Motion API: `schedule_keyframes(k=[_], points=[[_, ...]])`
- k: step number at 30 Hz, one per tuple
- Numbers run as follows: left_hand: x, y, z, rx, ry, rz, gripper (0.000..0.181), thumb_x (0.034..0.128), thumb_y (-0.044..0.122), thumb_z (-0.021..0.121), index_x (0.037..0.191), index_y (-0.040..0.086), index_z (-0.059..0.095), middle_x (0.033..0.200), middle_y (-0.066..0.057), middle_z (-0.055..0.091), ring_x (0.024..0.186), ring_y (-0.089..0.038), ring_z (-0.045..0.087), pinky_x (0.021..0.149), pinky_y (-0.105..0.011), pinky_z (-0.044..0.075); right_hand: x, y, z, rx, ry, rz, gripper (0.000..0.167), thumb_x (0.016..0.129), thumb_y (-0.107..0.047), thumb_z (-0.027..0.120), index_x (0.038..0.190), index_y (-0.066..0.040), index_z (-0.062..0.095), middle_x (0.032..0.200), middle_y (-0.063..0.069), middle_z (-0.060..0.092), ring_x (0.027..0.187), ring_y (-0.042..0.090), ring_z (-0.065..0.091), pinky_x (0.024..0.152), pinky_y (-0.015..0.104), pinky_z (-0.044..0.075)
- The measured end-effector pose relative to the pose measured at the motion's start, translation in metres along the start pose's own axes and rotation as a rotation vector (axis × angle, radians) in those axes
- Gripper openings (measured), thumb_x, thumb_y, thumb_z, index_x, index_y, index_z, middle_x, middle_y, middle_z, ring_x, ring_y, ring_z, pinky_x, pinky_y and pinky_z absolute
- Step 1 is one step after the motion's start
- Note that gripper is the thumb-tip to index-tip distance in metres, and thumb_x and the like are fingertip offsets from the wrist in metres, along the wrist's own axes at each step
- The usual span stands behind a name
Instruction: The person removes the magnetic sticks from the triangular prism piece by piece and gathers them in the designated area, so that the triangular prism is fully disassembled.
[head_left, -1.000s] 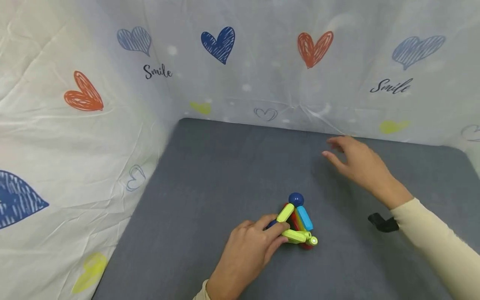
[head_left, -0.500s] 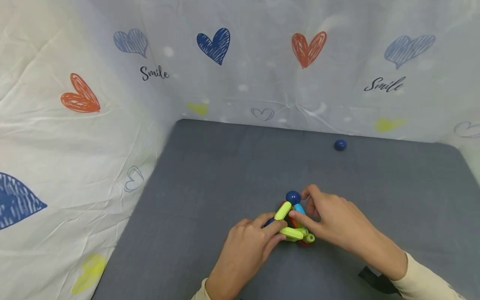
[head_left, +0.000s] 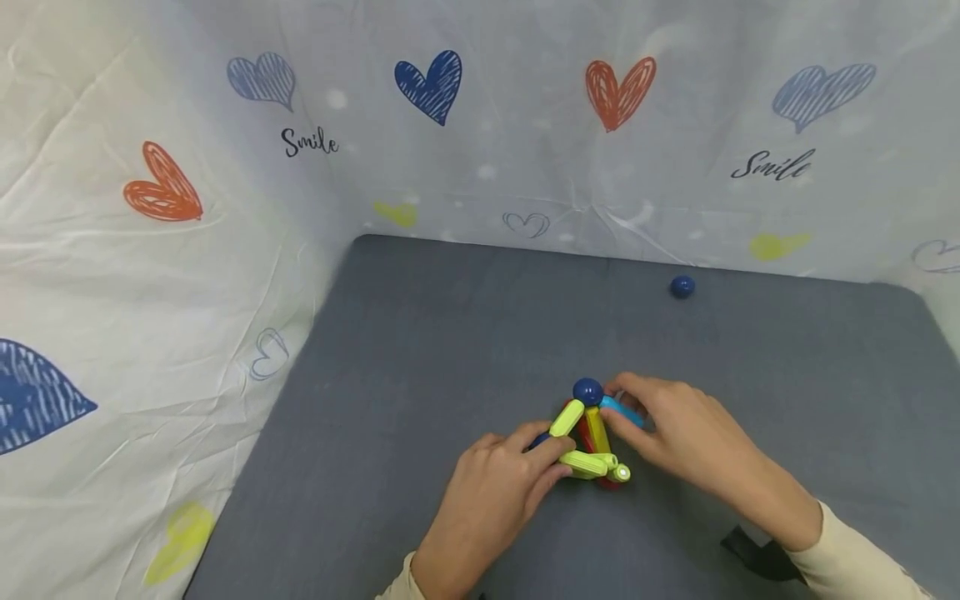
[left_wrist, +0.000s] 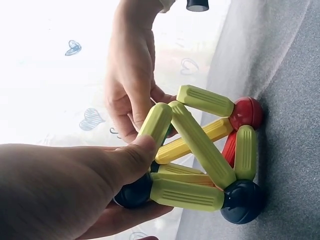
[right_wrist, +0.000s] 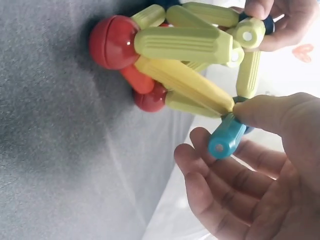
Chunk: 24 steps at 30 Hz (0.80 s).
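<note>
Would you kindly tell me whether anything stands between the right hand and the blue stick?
Nothing visible does: in the right wrist view, the right hand holds the blue stick directly, near its end beside the yellow stick.

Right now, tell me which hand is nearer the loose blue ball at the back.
Right. The right hand is on the person's side of the loose blue ball, not touching it; the left hand is farther off, toward the person's left.
</note>
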<state>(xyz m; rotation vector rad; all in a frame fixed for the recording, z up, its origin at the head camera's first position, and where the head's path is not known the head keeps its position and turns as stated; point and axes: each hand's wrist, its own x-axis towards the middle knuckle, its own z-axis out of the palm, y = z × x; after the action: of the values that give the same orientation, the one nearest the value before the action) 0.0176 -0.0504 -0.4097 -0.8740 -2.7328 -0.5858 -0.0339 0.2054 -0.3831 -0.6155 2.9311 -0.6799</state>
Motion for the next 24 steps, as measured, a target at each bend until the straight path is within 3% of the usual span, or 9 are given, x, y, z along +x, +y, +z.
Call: schedule_keyframes(k=[12, 20, 24], points=[[0.003, 0.000, -0.001, 0.003, 0.004, 0.007, 0.029, 0.0961, 0.043, 0.076, 0.122, 0.032, 0.077, 0.120, 0.005, 0.074, 0.078, -0.006, 0.071, 0.070, -0.027, 0.056, 0.001, 0.006, 0.001, -0.081, 0.102, -0.069, 0.017, 0.100, -0.033, 0.075, 0.116, -0.027, 0.074, 0.104, -0.009, 0.073, 0.068, 0.003, 0.056, 0.053, 0.026, 0.045], [0.003, 0.000, -0.002, -0.009, -0.009, 0.002, 0.030, 0.0945, 0.042, 0.079, 0.123, 0.032, 0.076, 0.120, 0.005, 0.074, 0.079, -0.005, 0.071, 0.072, -0.027, 0.056, 0.004, 0.009, -0.003, -0.120, 0.056, -0.010, 0.018, 0.096, -0.029, 0.072, 0.114, -0.030, 0.074, 0.097, -0.010, 0.068, 0.058, 0.005, 0.045, 0.043, 0.026, 0.034], [0.003, 0.000, 0.000, 0.004, -0.003, 0.009, 0.030, 0.0942, 0.043, 0.079, 0.122, 0.033, 0.076, 0.120, 0.005, 0.074, 0.079, -0.006, 0.071, 0.072, -0.027, 0.056, 0.008, 0.021, -0.002, -0.144, 0.036, -0.002, 0.015, 0.098, -0.028, 0.073, 0.113, -0.027, 0.073, 0.095, -0.008, 0.067, 0.061, 0.007, 0.047, 0.045, 0.027, 0.037]])
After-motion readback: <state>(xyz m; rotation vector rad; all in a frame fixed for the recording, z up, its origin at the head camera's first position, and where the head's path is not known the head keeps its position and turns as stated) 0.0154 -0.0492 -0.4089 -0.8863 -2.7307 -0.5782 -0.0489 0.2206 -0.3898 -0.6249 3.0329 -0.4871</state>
